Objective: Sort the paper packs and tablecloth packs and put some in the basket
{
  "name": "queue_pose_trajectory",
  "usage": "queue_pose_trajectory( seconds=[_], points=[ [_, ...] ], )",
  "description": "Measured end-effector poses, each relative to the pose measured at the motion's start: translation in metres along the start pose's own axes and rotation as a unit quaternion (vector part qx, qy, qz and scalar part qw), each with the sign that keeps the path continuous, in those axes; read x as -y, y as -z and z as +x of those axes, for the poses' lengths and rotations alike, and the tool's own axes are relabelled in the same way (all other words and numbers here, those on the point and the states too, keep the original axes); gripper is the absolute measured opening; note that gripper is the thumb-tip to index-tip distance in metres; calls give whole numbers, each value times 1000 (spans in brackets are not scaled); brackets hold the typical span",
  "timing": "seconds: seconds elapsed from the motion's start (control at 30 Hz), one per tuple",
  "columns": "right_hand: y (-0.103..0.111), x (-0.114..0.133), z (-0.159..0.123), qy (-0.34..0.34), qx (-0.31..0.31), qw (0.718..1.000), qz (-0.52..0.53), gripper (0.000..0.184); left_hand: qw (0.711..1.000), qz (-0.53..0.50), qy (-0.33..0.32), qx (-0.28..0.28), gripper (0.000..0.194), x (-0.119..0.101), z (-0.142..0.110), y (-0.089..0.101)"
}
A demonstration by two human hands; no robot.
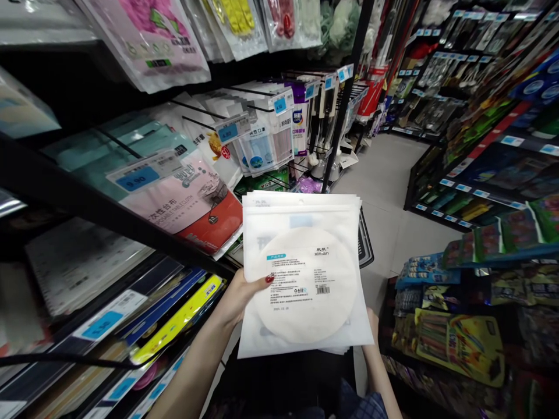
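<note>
Left hand (247,294): closed on a stack of white packets (310,279), thumb with red nail lying flat on the front face, fingers out of sight behind. Right hand (372,320): at the lower right edge of the stack, mostly hidden by it; can't tell how it grips. Stack is up in front of the person, over the aisle, nearly upright. Front packet shows a pale round disc with small print and a barcode; more packet edges stick out at the top and at the bottom right.

Just behind the stack's right edge: a black rim (371,250), mostly covered. Left of the stack: red-and-pink tablecloth packs (192,209) on a hook, price tag (142,177) reading 9.90. Beyond those, face mask packs (262,148) and a purple pack (299,119). Above, yellow gloves (236,17) in a bag. Right side, low: snack bags (458,343), yellow one facing up. Grey tile floor (384,186) runs between, to shelves of utensils (463,73) at the far end.
</note>
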State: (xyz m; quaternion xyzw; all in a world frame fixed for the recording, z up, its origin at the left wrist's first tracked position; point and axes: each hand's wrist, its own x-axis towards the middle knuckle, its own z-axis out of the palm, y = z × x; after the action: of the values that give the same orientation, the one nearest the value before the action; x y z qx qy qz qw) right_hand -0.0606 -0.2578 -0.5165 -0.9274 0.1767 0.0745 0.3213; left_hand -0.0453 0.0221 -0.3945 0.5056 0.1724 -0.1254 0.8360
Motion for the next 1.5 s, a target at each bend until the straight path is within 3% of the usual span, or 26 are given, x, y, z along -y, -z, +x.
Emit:
queue_pose_trajectory(
  seconds=[0.1, 0.27, 0.4, 0.5, 0.67, 0.77, 0.87, 0.97, 1.07, 1.17, 1.27, 1.37, 1.5],
  points=[
    [-7, -8, -4, 2, 14, 999, -29, 26, 999, -8, -16, -30, 59, -4, 1, 8],
    [-28, -22, -11, 25, -57, 992, -112, 36, 993, -10, -64, -101, 60, -18, 3, 20],
    [-27, -31, -6, 20, -75, 996, -42, 39, 984, -20, -98, -147, 60, -28, 0, 23],
    [-5, -37, -1, 10, -50, 995, 90, 35, 982, -29, -104, -152, 60, -28, 0, 27],
    [65, -32, -12, -4, -86, 969, 233, 33, 991, -28, -57, -121, 60, 1, 8, 40],
    [103, -15, -25, 0, -130, 960, 247, 31, 996, -35, -12, -83, 53, 35, 16, 41],
    [115, 16, -33, 76, -138, 969, 190, 27, 998, -38, 42, -25, 46, 73, 26, 37],
    [87, 56, -36, 151, -55, 983, 91, 24, 996, -40, 73, 19, 46, 107, 38, 34],
    [26, 90, -37, 178, 67, 981, -30, 19, 994, -37, 102, 31, 50, 131, 50, 37],
    [-42, 108, -40, 228, 139, 954, -138, 18, 990, -38, 137, 5, 51, 141, 57, 42],
    [-93, 113, -47, 286, 153, 918, -230, 25, 984, -89, 154, -1, 50, 138, 58, 43],
    [-117, 115, -55, 333, 153, 893, -263, 29, 978, -122, 166, 19, 44, 134, 56, 44],
    [-113, 115, -61, 391, 163, 873, -240, 25, 975, -98, 196, 27, 36, 135, 57, 49]
  ],
)
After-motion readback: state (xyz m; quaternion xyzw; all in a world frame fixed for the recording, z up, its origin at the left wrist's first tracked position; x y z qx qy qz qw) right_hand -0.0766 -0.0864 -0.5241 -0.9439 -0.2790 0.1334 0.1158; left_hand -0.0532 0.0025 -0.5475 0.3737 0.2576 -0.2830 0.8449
